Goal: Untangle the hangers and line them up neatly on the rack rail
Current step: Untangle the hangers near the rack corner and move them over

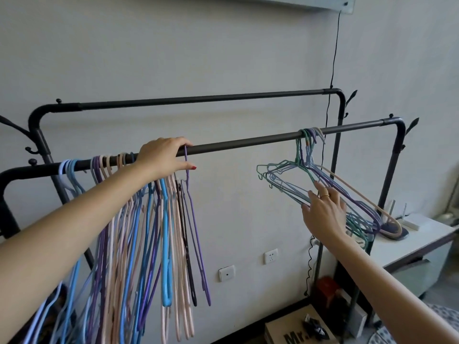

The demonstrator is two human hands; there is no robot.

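Observation:
A black front rail (248, 142) of the clothes rack runs across the view. At its left end hang several blue, purple and pink hangers (139, 232) in a close row. The rightmost is a purple hanger (196, 244). My left hand (164, 156) lies over the rail, with forefinger and thumb around that purple hanger's hook. Toward the right end, a tangled bunch of green, purple and beige hangers (298, 175) hangs tilted from the rail. My right hand (323, 212) reaches into this bunch from below, its fingers straight and touching the wires.
A second, higher rail (198, 99) runs behind, close to the wall. A white cabinet (422, 234) stands at the right, behind the rack's end post. A cardboard box (293, 331) lies on the floor below. A black cable (334, 58) hangs down the wall.

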